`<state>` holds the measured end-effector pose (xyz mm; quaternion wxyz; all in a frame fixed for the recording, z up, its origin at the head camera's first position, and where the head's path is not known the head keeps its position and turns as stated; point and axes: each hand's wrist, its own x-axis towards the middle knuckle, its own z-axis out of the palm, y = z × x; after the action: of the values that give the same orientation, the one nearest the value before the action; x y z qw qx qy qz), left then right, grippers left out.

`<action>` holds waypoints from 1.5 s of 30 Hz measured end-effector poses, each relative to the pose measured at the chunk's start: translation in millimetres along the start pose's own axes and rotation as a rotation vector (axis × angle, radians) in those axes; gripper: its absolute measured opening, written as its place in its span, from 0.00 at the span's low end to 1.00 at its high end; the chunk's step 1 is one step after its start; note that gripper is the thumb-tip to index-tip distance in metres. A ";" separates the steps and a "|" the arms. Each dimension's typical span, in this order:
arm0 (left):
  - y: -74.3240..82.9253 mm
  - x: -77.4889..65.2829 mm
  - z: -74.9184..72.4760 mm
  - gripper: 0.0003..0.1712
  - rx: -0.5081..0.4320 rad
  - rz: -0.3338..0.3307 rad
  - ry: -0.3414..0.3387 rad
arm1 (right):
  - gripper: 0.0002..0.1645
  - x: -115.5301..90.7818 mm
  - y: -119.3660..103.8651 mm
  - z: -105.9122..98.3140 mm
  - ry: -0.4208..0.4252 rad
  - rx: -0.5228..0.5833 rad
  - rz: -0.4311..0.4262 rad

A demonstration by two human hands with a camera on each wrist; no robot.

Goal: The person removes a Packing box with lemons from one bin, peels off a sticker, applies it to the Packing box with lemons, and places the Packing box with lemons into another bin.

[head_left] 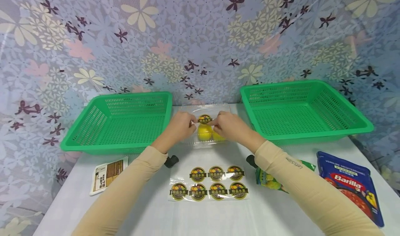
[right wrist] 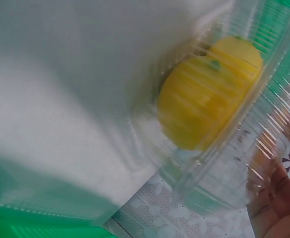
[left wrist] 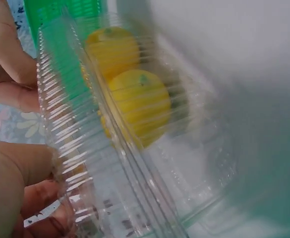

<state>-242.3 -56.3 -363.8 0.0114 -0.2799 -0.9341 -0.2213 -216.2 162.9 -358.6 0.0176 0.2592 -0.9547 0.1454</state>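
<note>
A round black-and-gold fruit sticker (head_left: 205, 119) lies over the lid of a clear plastic box (head_left: 206, 108), its banner ends between my hands. My left hand (head_left: 182, 125) pinches the left end and my right hand (head_left: 229, 125) the right end; the other fingers are curled. Inside the box, yellow lemon-like fruits (head_left: 204, 133) show through the lid. In the left wrist view, my left fingers (left wrist: 35, 171) are right at the ribbed lid. The right wrist view has fingers (right wrist: 278, 198) behind the lid, beside the yellow fruit (right wrist: 197, 104).
Green baskets stand left (head_left: 125, 124) and right (head_left: 297, 118) of the box. Nearer me lies a sheet of similar stickers (head_left: 207, 184). A small white-and-brown packet (head_left: 107, 173) is on the left; a green packet (head_left: 270, 180) and a blue Barilla pouch (head_left: 350, 184) are on the right.
</note>
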 end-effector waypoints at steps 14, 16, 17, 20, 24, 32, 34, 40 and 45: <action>3.4 -54.2 -25.5 0.05 -0.278 -0.111 0.164 | 0.13 -37.3 14.7 -30.3 0.082 0.263 0.035; 4.4 -66.9 -27.2 0.06 -0.335 -0.166 0.116 | 0.12 -49.2 19.3 -38.5 0.102 0.287 0.053; 4.7 -73.2 -26.8 0.06 -0.358 -0.190 0.089 | 0.12 -55.6 21.7 -42.4 0.109 0.294 0.069; 6.2 -91.7 -22.6 0.07 -0.444 -0.256 0.001 | 0.12 -76.3 29.9 -53.8 0.110 0.310 0.128; 4.1 -109.5 -10.3 0.11 -0.563 -0.311 -0.064 | 0.14 -105.7 44.7 -65.7 0.109 0.312 0.214; -2.3 -126.0 13.4 0.21 -0.685 -0.438 -0.082 | 0.19 -157.0 83.1 -74.6 0.164 0.335 0.344; -3.7 -126.4 17.8 0.27 -0.739 -0.470 -0.085 | 0.19 -168.7 92.1 -74.4 0.179 0.341 0.375; -9.6 -117.0 28.6 0.39 -0.894 -0.558 -0.066 | 0.22 -200.2 114.9 -70.6 0.198 0.381 0.444; -10.8 -104.7 34.5 0.38 -1.015 -0.617 -0.009 | 0.30 -218.9 130.6 -69.3 0.157 0.469 0.543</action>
<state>-156.2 -104.1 -414.5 -0.1928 0.0333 -0.7495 -0.6324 -95.0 397.5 -351.3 -0.0085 -0.0185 -0.9252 0.3790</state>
